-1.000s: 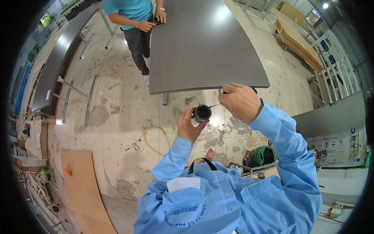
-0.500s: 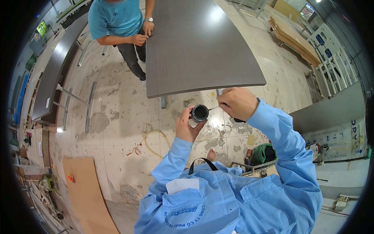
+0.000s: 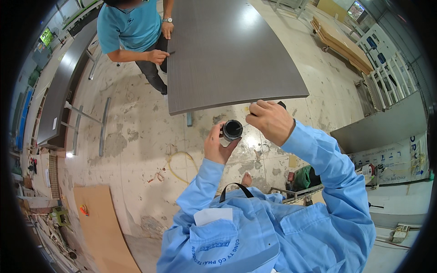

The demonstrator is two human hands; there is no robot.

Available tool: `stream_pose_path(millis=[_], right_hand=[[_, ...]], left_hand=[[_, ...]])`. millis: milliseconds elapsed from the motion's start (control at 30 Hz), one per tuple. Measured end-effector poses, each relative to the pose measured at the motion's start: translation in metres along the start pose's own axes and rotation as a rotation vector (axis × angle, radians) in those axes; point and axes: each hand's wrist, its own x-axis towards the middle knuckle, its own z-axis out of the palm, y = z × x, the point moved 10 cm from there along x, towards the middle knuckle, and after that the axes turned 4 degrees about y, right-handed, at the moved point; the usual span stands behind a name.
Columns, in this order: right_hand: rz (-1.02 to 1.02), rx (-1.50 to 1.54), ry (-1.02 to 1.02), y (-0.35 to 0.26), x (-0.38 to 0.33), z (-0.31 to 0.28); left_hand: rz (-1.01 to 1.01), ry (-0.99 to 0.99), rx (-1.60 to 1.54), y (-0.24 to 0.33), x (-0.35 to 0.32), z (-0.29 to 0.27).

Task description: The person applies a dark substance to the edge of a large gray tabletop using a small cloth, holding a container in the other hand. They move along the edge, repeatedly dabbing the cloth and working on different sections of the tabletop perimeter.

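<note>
My left hand (image 3: 215,144) is wrapped round a small open jar (image 3: 232,137) with dark contents, held upright in front of me. My right hand (image 3: 272,120) is closed on a thin tool (image 3: 240,128), whose slim tip reaches into the mouth of the jar. The dark end of the tool shows beyond my knuckles; its exact kind is not clear. Just past my hands lies the near edge of a large grey-brown panel (image 3: 232,63).
A co-worker in a teal shirt (image 3: 132,27) stands at the panel's left side, holding a small dark tool at its edge. Another long panel (image 3: 68,73) is at the left. Stacked boards (image 3: 341,44) rest on a cart far right. A yellow hose (image 3: 173,170) curls on the floor.
My right hand has shifted slightly left, and the tool tip has gone into the jar as its dark end swung upward. The co-worker's hand has moved along the panel edge, baring a small tool.
</note>
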Motion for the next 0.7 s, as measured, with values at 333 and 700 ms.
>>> stream_pose_path(millis=[333, 700], right_hand=[[-0.015, 0.007, -0.019, -0.001, -0.003, -0.001], [0.105, -0.003, 0.032, 0.018, -0.022, -0.009]], left_hand=[[0.027, -0.007, 0.0, 0.005, 0.003, 0.002], [-0.023, -0.046, 0.01, 0.002, 0.004, 0.012]])
